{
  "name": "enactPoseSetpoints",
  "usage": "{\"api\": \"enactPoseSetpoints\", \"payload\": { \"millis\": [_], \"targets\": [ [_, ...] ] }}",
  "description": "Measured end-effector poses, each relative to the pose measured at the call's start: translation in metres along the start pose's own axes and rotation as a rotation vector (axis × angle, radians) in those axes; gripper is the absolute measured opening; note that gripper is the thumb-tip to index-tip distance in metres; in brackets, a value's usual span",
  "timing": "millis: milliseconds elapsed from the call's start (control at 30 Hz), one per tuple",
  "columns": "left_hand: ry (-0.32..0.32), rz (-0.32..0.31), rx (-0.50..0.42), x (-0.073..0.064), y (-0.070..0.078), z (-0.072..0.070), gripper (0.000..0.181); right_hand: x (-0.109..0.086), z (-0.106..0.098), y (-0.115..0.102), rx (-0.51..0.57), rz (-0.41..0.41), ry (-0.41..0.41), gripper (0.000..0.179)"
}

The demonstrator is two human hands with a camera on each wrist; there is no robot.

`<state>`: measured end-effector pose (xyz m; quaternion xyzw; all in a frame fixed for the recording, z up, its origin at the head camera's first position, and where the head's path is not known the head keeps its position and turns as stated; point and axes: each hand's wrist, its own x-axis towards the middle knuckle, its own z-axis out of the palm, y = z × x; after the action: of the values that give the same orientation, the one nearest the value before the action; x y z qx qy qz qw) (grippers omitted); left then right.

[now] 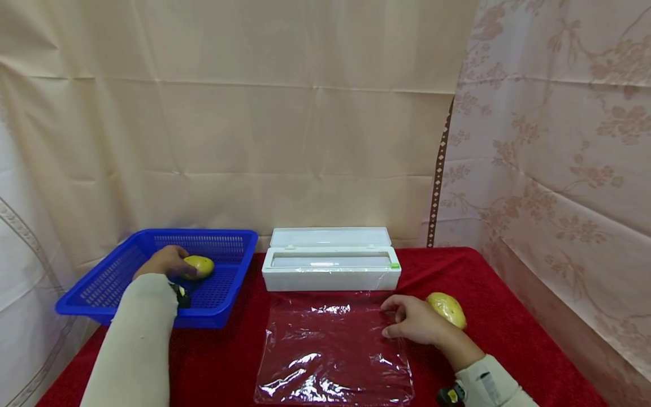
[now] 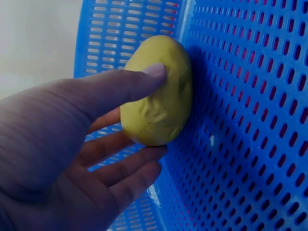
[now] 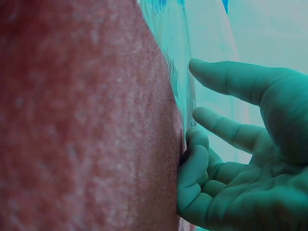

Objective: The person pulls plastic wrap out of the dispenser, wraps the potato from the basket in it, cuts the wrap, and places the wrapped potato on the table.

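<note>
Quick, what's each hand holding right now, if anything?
Left hand: holding a potato in the blue basket.
Right hand: open, empty, at the clear film's edge.

The person wears a long cream left sleeve (image 1: pixel 134 339), smooth and close-fitting, and a matching right sleeve (image 1: pixel 475 374) bearing a short grey strip (image 1: pixel 490 389), while a left device (image 1: pixel 183 299) and a right device (image 1: pixel 450 397), both small and black, show touches of yellow.
</note>
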<state>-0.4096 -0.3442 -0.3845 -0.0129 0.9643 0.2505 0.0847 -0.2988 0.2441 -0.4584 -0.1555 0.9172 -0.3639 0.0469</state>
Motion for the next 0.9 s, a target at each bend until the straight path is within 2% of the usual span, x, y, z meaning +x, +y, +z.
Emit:
{"api": "enactPoseSetpoints", "payload": {
  "millis": [233, 433, 533, 733, 900],
  "targets": [
    [0.034, -0.034, 0.014, 0.0, 0.003, 0.0, 0.078, 0.0, -0.001, 0.0, -0.005, 0.002, 0.003, 0.046],
    [0.04, -0.078, 0.012, 0.002, 0.005, 0.001, 0.059, 0.0, -0.001, 0.0, -0.007, 0.029, 0.003, 0.045],
    [0.045, -0.079, 0.012, 0.003, 0.006, 0.001, 0.055, 0.0, -0.001, -0.001, -0.004, 0.04, 0.001, 0.045],
    [0.083, -0.03, 0.042, 0.002, 0.013, -0.006, 0.074, 0.0, 0.0, -0.001, -0.004, 0.051, -0.003, 0.045],
    [0.118, 0.004, 0.043, 0.002, 0.025, -0.013, 0.086, 0.0, 0.0, -0.001, 0.0, 0.063, -0.009, 0.045]
  ]
}}
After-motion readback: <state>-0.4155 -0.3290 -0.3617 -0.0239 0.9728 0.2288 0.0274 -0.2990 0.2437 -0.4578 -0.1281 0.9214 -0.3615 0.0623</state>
